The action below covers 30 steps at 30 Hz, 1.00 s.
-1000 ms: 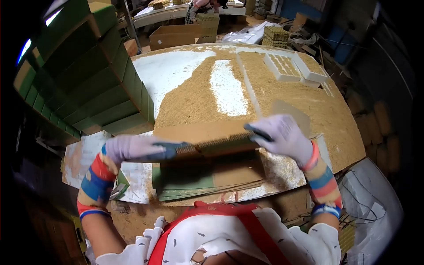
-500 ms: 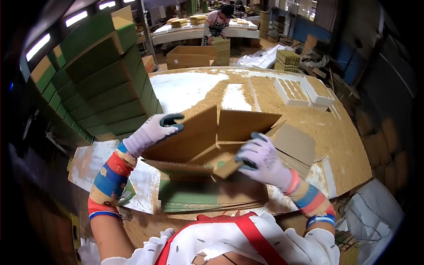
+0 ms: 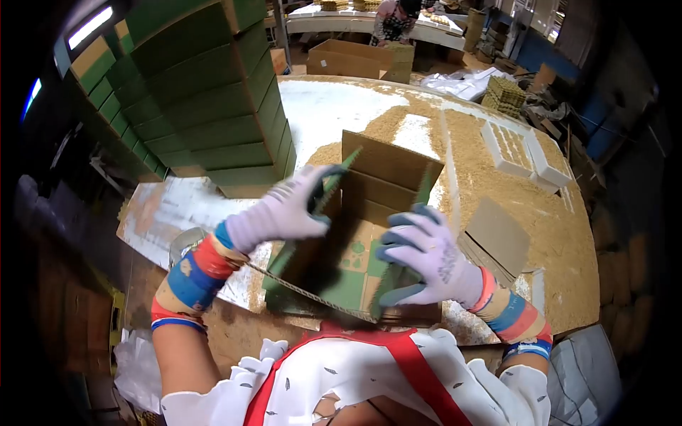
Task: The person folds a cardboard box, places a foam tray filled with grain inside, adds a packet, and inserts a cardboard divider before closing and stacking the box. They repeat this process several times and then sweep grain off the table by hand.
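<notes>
An open cardboard box (image 3: 359, 245), green outside and brown inside, stands in front of me with its flaps up. My left hand (image 3: 291, 209), in a pale glove with dark fingertips, has its thumb and fingers around the left flap. On the right side my right hand (image 3: 419, 259) rests with spread fingers against the outer face of the right flap. Green and brown pieces show inside at the bottom. Under the box lies flat green cardboard (image 3: 277, 295), mostly covered.
Tall stacks of green boxes (image 3: 206, 106) rise at the left. Flat grey-brown sheets (image 3: 497, 238) lie right of the box. White trays (image 3: 508, 149) sit on the dusty table (image 3: 554, 248). A person (image 3: 394, 25) works beyond a brown carton (image 3: 344, 60).
The box has turned and opened into a squarer shape, its flaps now upright. My left hand has moved in onto the left flap; my right hand has shifted to the right side. The view has shifted.
</notes>
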### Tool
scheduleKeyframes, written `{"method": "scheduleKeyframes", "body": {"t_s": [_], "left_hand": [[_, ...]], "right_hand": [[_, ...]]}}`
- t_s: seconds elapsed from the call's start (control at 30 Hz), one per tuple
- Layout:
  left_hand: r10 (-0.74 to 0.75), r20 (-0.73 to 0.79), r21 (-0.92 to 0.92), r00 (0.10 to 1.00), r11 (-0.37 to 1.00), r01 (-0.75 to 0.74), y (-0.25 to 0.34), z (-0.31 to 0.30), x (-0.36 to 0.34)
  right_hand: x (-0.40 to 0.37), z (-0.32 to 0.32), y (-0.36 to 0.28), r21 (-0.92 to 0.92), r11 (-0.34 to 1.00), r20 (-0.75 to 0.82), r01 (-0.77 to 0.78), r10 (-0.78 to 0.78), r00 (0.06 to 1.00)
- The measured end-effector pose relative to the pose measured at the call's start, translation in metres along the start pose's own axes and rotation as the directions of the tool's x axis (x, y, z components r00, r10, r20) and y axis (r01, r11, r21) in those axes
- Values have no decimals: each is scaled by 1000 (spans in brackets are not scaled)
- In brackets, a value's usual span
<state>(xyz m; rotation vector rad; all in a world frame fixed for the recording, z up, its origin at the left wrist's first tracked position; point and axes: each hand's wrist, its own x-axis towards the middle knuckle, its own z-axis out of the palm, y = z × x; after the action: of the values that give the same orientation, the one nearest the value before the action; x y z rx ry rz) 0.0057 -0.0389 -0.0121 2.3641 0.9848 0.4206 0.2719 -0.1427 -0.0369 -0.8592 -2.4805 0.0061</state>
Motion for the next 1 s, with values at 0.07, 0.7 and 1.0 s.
{"method": "scheduleKeyframes", "body": {"t_s": [0.07, 0.7, 1.0], "left_hand": [[23, -124, 29, 992, 999, -19, -32, -18, -14], [853, 196, 466, 484, 353, -811, 0, 55, -66], [525, -764, 567, 375, 824, 0, 9, -109, -18]], "right_hand": [[-5, -8, 4, -107, 993, -68, -54, 47, 997], [24, 19, 207, 596, 312, 511, -740, 563, 649], [126, -84, 43, 141, 981, -137, -133, 152, 979]]}}
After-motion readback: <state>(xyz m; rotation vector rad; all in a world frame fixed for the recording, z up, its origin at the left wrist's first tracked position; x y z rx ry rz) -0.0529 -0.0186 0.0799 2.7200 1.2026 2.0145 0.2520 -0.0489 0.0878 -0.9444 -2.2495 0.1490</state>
